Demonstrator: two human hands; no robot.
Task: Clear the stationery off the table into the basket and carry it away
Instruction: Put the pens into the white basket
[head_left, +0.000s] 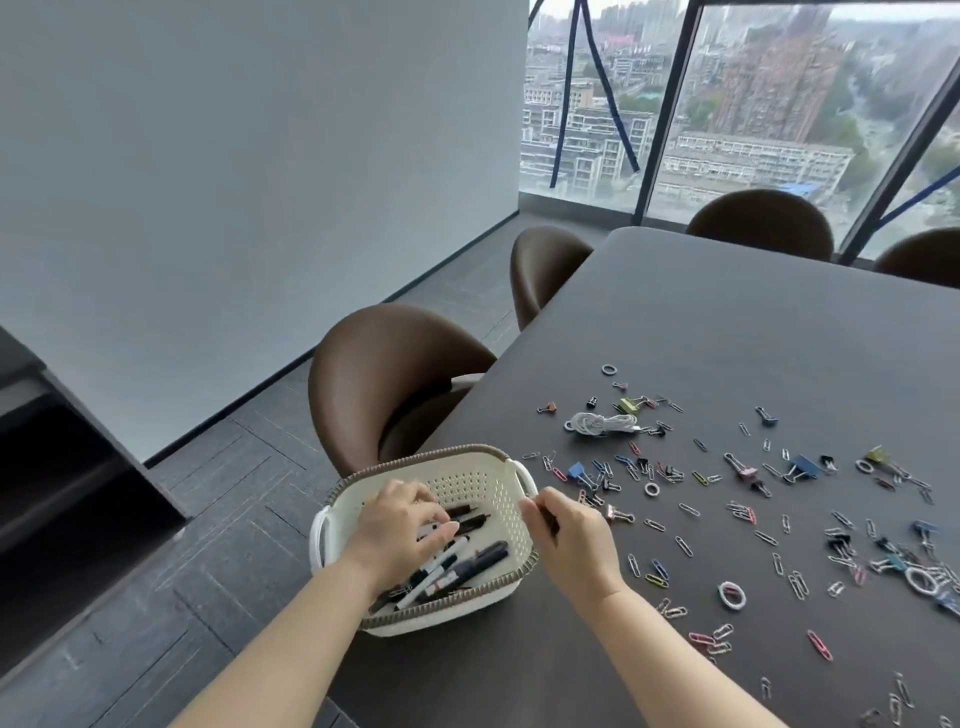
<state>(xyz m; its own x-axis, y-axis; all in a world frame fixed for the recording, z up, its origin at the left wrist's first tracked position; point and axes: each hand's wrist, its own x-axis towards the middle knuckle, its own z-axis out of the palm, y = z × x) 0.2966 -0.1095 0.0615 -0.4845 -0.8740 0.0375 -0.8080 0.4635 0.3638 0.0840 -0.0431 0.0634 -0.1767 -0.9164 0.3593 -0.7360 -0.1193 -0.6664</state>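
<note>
A cream perforated basket (467, 478) with a brown woven rim sits at the left edge of the dark table (753, 322), partly over the edge. Several black and white pens (462, 564) lie inside it. My left hand (400, 525) is down in the basket, fingers resting on the pens. My right hand (566, 535) is at the basket's right rim, fingers curled around a small dark object I cannot make out. Several paper clips (683, 545), binder clips (802, 467), rubber bands (731, 595) and a coiled white cord (597, 423) lie scattered to the right.
A brown chair (384, 379) stands just behind the basket, with another (540, 265) farther along and two more at the table's far end. Grey floor lies to the left, with a dark cabinet (62, 493) by the wall. Windows are beyond.
</note>
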